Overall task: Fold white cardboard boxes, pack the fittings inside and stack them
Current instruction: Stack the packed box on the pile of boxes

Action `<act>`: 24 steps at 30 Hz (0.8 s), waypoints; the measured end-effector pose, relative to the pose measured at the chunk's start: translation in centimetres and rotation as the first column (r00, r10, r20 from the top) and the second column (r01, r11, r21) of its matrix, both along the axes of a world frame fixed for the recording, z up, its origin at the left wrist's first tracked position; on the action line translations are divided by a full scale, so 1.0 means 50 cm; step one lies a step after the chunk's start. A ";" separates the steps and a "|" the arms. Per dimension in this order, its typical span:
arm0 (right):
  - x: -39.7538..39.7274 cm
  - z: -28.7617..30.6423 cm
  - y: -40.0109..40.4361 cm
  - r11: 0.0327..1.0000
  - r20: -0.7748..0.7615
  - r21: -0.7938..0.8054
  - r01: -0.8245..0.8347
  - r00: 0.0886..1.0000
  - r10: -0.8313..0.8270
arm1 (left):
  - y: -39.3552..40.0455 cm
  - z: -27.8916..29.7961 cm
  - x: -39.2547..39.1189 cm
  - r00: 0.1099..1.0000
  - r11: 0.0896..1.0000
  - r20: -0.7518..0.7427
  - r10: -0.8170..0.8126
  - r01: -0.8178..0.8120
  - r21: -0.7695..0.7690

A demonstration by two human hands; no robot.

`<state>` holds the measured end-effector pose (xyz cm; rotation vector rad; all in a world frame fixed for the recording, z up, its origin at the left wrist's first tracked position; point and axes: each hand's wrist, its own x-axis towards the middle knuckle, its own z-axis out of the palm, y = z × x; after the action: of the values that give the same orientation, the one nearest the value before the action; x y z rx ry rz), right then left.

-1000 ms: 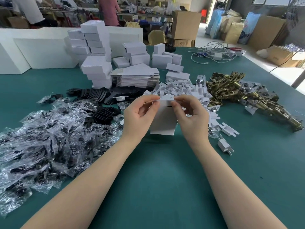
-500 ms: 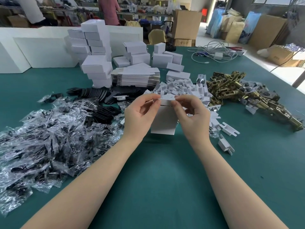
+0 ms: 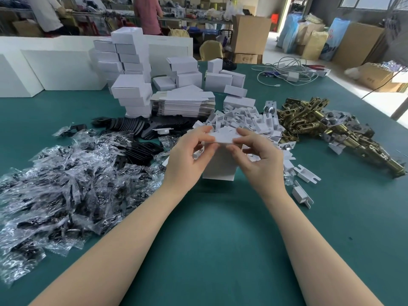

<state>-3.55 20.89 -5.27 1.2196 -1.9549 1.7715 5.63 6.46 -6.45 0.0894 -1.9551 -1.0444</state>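
Head view: we find the left hand (image 3: pixel 187 157) and right hand (image 3: pixel 260 160) pinching the box (image 3: pixel 218 166) flap at twelve o'clock, presumably to tuck it shut.

Box (image 3: pixel 219 165) upright on counter (image 3: pixel 209 250) at centre, between left hand (image 3: pixel 187 157) and right hand (image 3: pixel 258 161). Bagged fittings (image 3: pixel 55 184) heaped at 9 o'clock. Flat blanks (image 3: pixel 183 103) at 12, folded-box stacks (image 3: pixel 130 69) behind at 11. Plastic brackets (image 3: pixel 245 121) just behind box, latch heap (image 3: pixel 331 127) at 2 o'clock. Cables (image 3: pixel 287 71) far at 1.
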 end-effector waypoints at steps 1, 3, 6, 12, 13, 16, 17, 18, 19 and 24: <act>0.001 -0.008 0.002 0.999 0.035 0.034 -0.020 0.999 0.019 | 0.000 -0.003 -0.002 0.999 1.000 0.031 -0.013 0.013 -0.017; 0.000 -0.030 0.007 0.984 0.205 0.134 -0.116 0.975 0.087 | 0.001 -0.010 -0.005 0.993 0.998 0.109 -0.046 0.050 -0.031; -0.010 -0.060 0.010 0.903 0.228 0.397 -0.163 0.971 0.075 | -0.005 -0.024 0.001 0.946 0.994 0.308 -0.100 0.107 -0.006; -0.003 -0.067 0.006 0.891 0.195 0.429 -0.147 0.978 0.067 | -0.010 -0.044 0.009 0.879 0.992 0.470 -0.075 0.113 -0.052; -0.003 -0.068 0.008 0.900 0.215 0.403 -0.167 0.973 0.084 | -0.007 -0.042 0.011 0.885 0.992 0.459 -0.083 0.116 -0.044; 0.003 -0.060 0.012 0.943 0.351 0.245 -0.225 0.927 0.130 | 0.005 -0.030 0.019 0.907 0.993 0.406 -0.112 0.089 0.076; 0.008 -0.058 0.011 0.957 0.401 0.184 -0.226 0.906 0.137 | 0.013 -0.023 0.022 0.923 0.990 0.369 -0.113 0.072 0.123; 0.012 -0.056 0.009 0.966 0.456 0.126 -0.224 0.878 0.144 | 0.023 -0.018 0.024 0.937 0.985 0.331 -0.114 0.062 0.162; 0.017 -0.055 0.007 0.972 0.509 0.084 -0.221 0.848 0.148 | 0.031 -0.015 0.025 0.944 0.978 0.308 -0.117 0.057 0.198; 0.021 -0.052 0.005 0.979 0.551 0.126 -0.162 0.832 0.067 | 0.056 -0.017 0.027 0.938 0.725 0.189 -0.289 0.085 0.683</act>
<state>-2.52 21.13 -7.86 0.9586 -2.4207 2.2493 6.97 9.26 -7.30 0.4697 -1.7544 -1.9385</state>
